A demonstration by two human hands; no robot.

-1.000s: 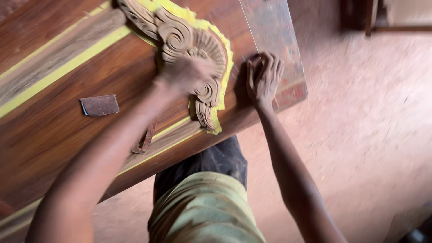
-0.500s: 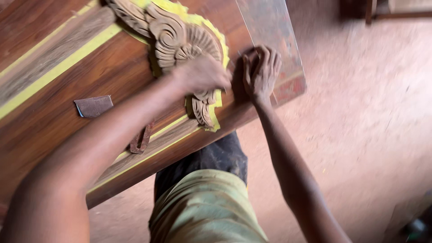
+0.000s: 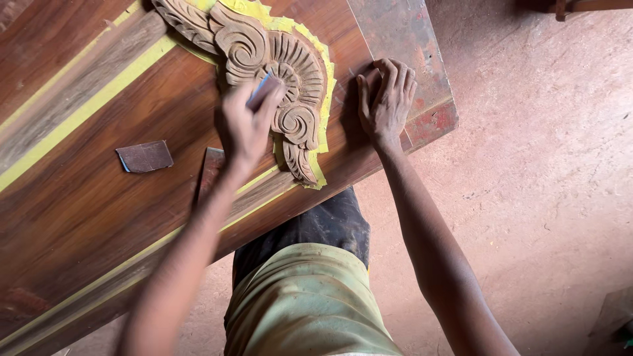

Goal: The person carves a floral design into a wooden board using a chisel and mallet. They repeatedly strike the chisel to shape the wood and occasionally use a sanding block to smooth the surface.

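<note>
Largest in my view is the wooden panel (image 3: pixel 132 217), dark brown with yellow tape strips (image 3: pixel 86 109), running from seven o'clock up to one o'clock across the frame. Beyond its edge, from two to five o'clock, I see the reddish dirt floor (image 3: pixel 547 184). On the panel at twelve o'clock lies the carved scroll ornament (image 3: pixel 290 72), pale wood edged with yellow tape, its tail curling down toward six o'clock. My left hand (image 3: pixel 247 122) is at the ornament's eight o'clock side, fingers closed in a pinch on a small piece of sandpaper (image 3: pixel 260 91) pressed against the carving. My right hand (image 3: pixel 386 99) lies at the ornament's three o'clock, palm down on the bare panel, fingers loosely spread, holding nothing. A loose sandpaper scrap (image 3: pixel 145 156) rests on the panel at nine o'clock from the left hand, well apart from it. A narrow dark strip (image 3: pixel 211 168) lies just beside the left wrist.
</note>
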